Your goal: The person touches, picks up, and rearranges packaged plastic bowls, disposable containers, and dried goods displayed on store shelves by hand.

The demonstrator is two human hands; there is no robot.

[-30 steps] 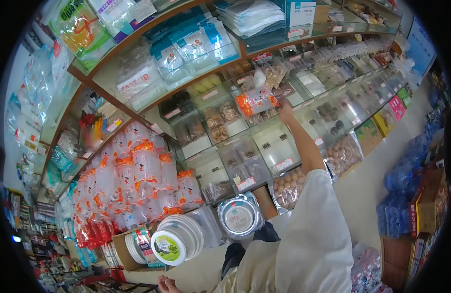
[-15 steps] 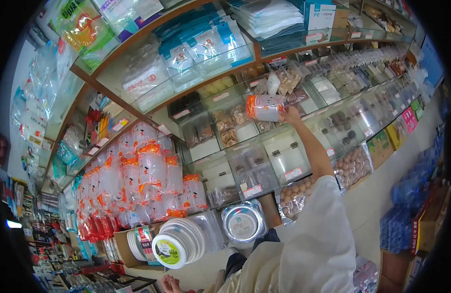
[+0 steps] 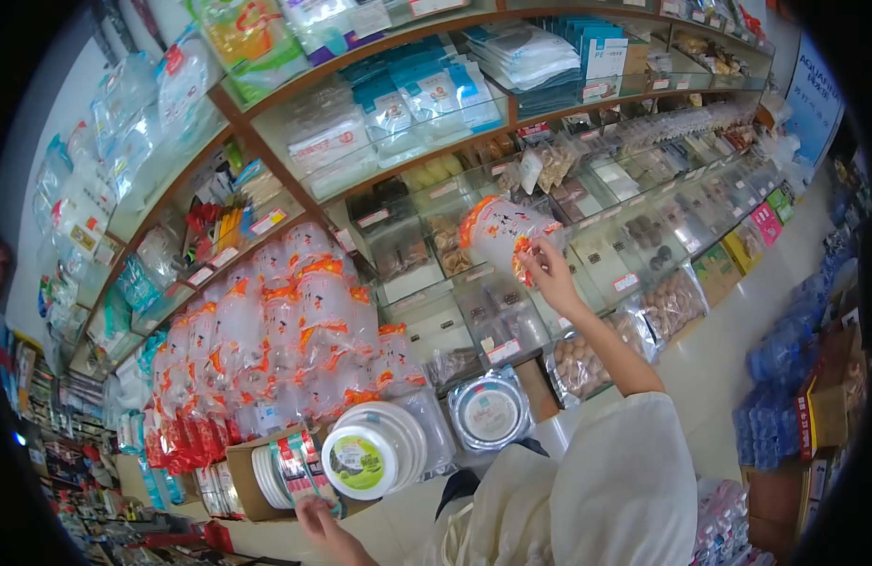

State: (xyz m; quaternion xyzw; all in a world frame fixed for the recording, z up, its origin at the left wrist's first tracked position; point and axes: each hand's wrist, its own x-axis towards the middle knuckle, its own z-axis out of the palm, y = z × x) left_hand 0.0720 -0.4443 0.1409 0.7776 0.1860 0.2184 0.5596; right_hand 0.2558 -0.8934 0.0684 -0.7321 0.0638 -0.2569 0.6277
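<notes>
My right hand [image 3: 549, 269] pinches one end of a pack of disposable plastic cups [image 3: 511, 229], clear-wrapped with orange ends, above the glass-lidded bins. Similar orange-and-clear cup packs [image 3: 327, 302] are piled on the left, under the shelves. Low in the view is my left hand [image 3: 324, 530], its fingers apart and nothing visible in them. It is nearest to a cardboard box [image 3: 249, 476] of white plates in red-and-teal wrapping [image 3: 299, 464]. Beside that box stands a stack of round white containers [image 3: 358, 460] with a green label.
A wrapped stack of round foil-coloured trays [image 3: 492, 415] sits right of the containers. Bins of dried goods [image 3: 497, 316] run along the wall, below shelves of packaged bags [image 3: 426, 99]. Blue bottle packs [image 3: 771, 406] stand at the far right.
My right hand has brought the cup pack closer and tilted it, gripping its lower end. My left hand has risen into view near the plate box. The camera view has shifted left.
</notes>
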